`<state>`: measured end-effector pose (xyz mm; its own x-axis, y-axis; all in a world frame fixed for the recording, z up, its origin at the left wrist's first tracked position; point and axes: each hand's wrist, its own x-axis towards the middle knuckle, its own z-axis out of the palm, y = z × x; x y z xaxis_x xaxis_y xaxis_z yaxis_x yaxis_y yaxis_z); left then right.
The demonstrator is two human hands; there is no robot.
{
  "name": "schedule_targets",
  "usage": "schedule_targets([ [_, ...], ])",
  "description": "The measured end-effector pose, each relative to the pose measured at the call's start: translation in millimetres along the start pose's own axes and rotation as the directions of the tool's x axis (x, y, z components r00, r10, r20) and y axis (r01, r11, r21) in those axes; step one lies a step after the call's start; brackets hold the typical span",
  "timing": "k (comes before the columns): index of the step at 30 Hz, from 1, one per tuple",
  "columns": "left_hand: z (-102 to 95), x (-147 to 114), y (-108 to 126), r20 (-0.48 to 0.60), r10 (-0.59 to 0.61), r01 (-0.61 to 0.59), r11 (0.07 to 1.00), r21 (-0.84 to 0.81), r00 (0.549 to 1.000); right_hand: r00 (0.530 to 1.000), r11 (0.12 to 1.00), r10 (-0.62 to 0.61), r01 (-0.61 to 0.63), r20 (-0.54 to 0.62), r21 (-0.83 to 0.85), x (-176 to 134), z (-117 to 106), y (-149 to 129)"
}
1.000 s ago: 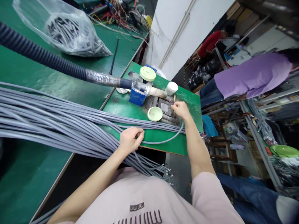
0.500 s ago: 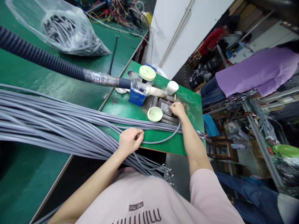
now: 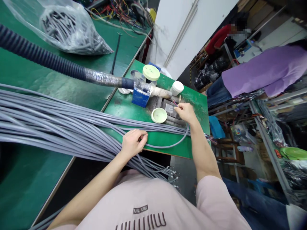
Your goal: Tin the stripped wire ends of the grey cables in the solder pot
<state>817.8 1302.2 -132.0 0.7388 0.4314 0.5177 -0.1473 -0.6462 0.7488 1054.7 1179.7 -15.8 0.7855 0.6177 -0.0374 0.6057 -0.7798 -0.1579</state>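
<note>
My right hand (image 3: 185, 112) is closed on the end of a grey cable (image 3: 171, 146), with thin coloured wires showing at the fingertips. Those wires are over a small square metal pot (image 3: 169, 108) with a shiny grey surface. The same cable curves back to my left hand (image 3: 134, 142), whose fingers are curled round it at the near edge of the green table. Beside the pot sits a shallow pale green dish (image 3: 159, 115). A bundle of grey cables (image 3: 79, 124) runs across the tables between my left hand and the pot.
A corrugated hose (image 3: 59, 68) with a pale nozzle rests on a blue box (image 3: 140, 97) and points over the pot. Behind stand a yellow-lidded jar (image 3: 151, 72) and a white cup (image 3: 177, 88). A plastic bag (image 3: 72, 32) holds short grey pieces. People stand at the right.
My right hand has shifted slightly to the right and turned, and the cable loop below it has moved right too. My left hand stays nearly where it was.
</note>
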Motion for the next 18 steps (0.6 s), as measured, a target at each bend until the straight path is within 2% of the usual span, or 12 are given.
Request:
schedule_targets([
  [3, -0.3, -2.3, -1.2, -0.001, -0.008, 0.008, 1.000, 0.009, 1.000, 0.996, 0.996, -0.078, 0.076, 0.042, 0.035, -12.5, -3.5, -17.7],
  [7, -4.7, 8.3, 9.2, -0.072, 0.038, -0.042, 0.998, -0.056, 0.997, 0.990, 0.990, -0.115, 0.120, 0.081, -0.072, -25.5, -2.2, -43.1],
  [10, -5.6, 31.1, 36.8, -0.121, 0.191, -0.205, 0.972, -0.113, 0.974, 0.986, 0.972, -0.130, 0.148, 0.105, -0.185, -35.4, -5.4, -64.2],
  [11, -4.0, 38.2, 49.4, -0.119, 0.251, -0.265, 0.957, -0.115, 0.961, 0.984, 0.966, -0.131, 0.155, 0.123, -0.208, -38.4, -7.6, -70.6],
  [13, 2.1, 45.2, 75.6, -0.081, 0.294, -0.303, 0.946, -0.119, 0.952, 0.978, 0.959, -0.128, 0.164, 0.165, -0.233, -43.3, -12.9, -79.7],
  [14, 6.3, 43.8, 87.3, -0.060, 0.367, -0.372, 0.913, -0.169, 0.928, 0.978, 0.957, -0.129, 0.166, 0.165, -0.237, -45.1, -15.6, -81.8],
  [15, 10.5, 39.4, 96.8, -0.028, 0.497, -0.486, 0.833, -0.264, 0.867, 0.981, 0.957, -0.131, 0.164, 0.146, -0.239, -46.5, -18.0, -82.2],
  [16, 14.1, 32.8, 103.2, 0.020, 0.621, -0.568, 0.729, -0.383, 0.784, 0.985, 0.958, -0.131, 0.156, 0.116, -0.241, -47.4, -19.8, -80.9],
  [17, 16.4, 25.1, 106.2, 0.042, 0.691, -0.589, 0.645, -0.486, 0.721, 0.989, 0.960, -0.127, 0.143, 0.082, -0.240, -48.1, -21.0, -78.3],
  [18, 16.9, 17.9, 105.6, 0.029, 0.686, -0.564, 0.620, -0.546, 0.727, 0.991, 0.963, -0.122, 0.131, 0.052, -0.237, -48.4, -21.1, -74.9],
])
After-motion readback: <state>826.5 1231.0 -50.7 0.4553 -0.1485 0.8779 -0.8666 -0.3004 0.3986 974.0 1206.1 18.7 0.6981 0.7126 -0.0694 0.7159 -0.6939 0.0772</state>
